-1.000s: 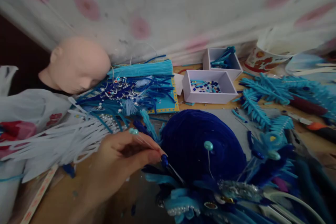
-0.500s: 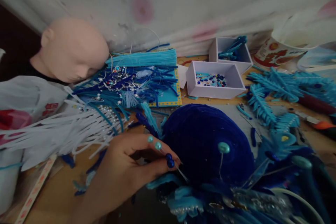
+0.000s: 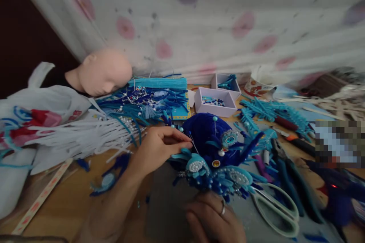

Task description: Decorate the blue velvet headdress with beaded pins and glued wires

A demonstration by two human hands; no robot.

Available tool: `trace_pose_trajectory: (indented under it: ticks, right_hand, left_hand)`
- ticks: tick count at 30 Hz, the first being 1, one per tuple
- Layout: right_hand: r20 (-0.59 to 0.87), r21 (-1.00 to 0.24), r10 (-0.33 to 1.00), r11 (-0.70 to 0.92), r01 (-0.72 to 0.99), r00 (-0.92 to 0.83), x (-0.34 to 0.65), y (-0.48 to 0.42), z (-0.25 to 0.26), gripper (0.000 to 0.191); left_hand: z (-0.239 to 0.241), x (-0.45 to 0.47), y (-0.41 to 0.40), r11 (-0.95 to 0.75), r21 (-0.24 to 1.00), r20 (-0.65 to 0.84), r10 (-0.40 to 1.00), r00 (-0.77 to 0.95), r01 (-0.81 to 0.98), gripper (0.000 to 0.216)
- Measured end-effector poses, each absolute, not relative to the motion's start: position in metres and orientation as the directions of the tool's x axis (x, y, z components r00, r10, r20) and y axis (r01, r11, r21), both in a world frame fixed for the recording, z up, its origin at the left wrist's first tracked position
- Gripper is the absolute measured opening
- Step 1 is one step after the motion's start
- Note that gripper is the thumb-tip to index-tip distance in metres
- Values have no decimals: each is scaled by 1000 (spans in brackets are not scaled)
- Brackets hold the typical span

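Note:
A dark blue velvety headpiece (image 3: 199, 131) stands in the middle, its front covered with turquoise petals, pearls and gems. At its left side my left hand (image 3: 159, 148) is closed, thumb and forefinger pinching a thin wire stem (image 3: 195, 145) that carries small beads. Turquoise and blue beads show just above those fingertips. Low at the headpiece's front edge is my right hand (image 3: 218, 218), a ring on one finger, its fingers curled against the underside. Its fingertips are partly hidden and blurred. One turquoise bead (image 3: 215, 118) rises on a wire from the headpiece's top.
White-handled scissors (image 3: 285, 212) and pliers (image 3: 299, 190) lie at right, near turquoise feather-like pieces (image 3: 256, 108). Behind stand two white boxes (image 3: 219, 111) with beads and blue pieces. Blue stems (image 3: 168, 100), white strips (image 3: 85, 131) and a mannequin head (image 3: 105, 70) occupy the left.
The view has drawn back and tilted up. My right hand has come into sight at the headpiece's front. The headpiece's decorated front now shows more fully; my left hand still pinches the wire.

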State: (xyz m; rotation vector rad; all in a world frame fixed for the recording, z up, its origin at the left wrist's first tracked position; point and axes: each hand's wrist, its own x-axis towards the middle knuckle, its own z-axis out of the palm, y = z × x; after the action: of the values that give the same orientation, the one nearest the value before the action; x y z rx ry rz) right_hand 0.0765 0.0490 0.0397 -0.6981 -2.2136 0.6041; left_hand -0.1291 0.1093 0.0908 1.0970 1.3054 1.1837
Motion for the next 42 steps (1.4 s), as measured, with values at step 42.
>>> trace_pose_trajectory:
  ticks: [42]
  right_hand:
    - [632, -632, 754, 635, 446, -179, 102, 34, 76, 23]
  left_hand:
    - [103, -129, 66, -156, 982, 99, 903, -418, -105, 10]
